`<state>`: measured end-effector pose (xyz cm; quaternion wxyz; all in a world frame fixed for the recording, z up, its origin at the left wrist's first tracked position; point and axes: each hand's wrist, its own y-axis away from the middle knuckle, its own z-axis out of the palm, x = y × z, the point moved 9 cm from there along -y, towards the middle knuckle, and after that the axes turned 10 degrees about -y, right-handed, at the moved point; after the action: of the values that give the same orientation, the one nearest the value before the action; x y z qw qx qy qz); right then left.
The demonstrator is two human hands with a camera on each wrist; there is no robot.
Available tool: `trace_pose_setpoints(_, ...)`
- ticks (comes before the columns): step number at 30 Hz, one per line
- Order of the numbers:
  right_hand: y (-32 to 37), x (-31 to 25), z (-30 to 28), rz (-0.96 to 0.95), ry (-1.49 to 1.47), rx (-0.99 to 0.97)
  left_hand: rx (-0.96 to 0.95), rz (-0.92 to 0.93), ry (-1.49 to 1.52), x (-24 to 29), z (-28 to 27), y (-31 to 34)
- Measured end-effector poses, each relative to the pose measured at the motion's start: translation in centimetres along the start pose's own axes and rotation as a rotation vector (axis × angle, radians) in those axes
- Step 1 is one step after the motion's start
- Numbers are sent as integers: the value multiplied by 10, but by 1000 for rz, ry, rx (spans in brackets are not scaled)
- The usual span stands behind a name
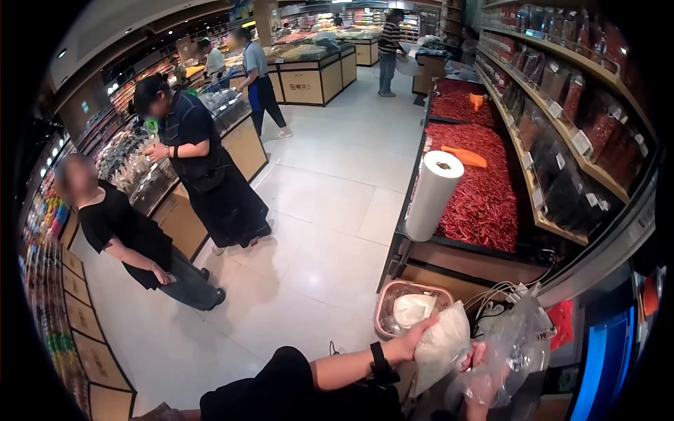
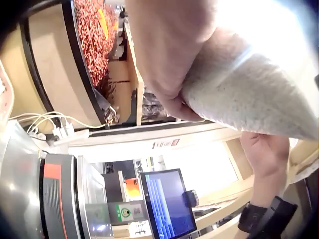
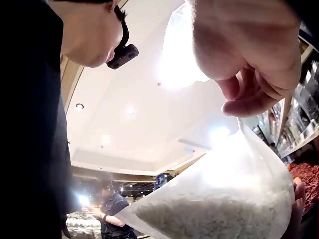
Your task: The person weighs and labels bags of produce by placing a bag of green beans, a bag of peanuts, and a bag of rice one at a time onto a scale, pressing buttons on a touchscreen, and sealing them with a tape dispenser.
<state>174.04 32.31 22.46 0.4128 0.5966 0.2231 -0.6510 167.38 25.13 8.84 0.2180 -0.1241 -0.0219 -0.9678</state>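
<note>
A clear plastic bag of white, grain-like contents is held between both hands. My left hand grips its side, with fingers curled against the bulging bag in the left wrist view, where the left hand covers part of it. My right hand is at the other end. In the right wrist view, the right hand pinches the gathered neck above the filled part of the bag. Loose clear plastic spreads around the right hand and wrist in the head view.
A pink basket holds another white bag. Behind it stand a roll of plastic bags and bins of red chillies. Cables and a screen are nearby. Two people stand left, by the counters.
</note>
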Motion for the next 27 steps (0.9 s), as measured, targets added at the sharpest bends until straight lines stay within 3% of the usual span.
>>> trace_pose_setpoints(4,-33,2,40,93,-74,-162,-50,80,54,43,27,6)
trace_pose_setpoints(7,-38,-49,84,122,-282,-330,-96,126,26,81,71,3)
trace_pose_setpoints(9,-36,-89,105,212,-498,-292,67,358,-270,121,73,-2)
trace_pose_setpoints(11,-51,-133,113,-79,-279,-299,81,705,-474,161,103,8)
trace_pose_setpoints(13,-44,-191,128,-480,74,-205,-23,720,-651,175,132,11)
trace_pose_setpoints(15,-44,-210,139,-546,-8,-206,-127,739,-850,175,156,9)
trace_pose_setpoints(16,-43,-218,145,-591,-35,-222,-232,664,-541,167,168,5)
trace_pose_setpoints(17,-42,-225,151,-635,-67,-236,-359,818,-493,168,175,3)
trace_pose_setpoints(19,-46,-229,160,-653,-91,-265,-448,689,-375,161,173,-9)
trace_pose_setpoints(20,-48,-233,163,-674,-115,-285,-402,582,-293,159,171,-18)
trace_pose_setpoints(21,-53,-235,164,-675,-116,-287,-529,828,-374,165,188,-1)
trace_pose_setpoints(27,-62,-236,171,-653,-181,-319,-598,630,-85,168,186,-13)
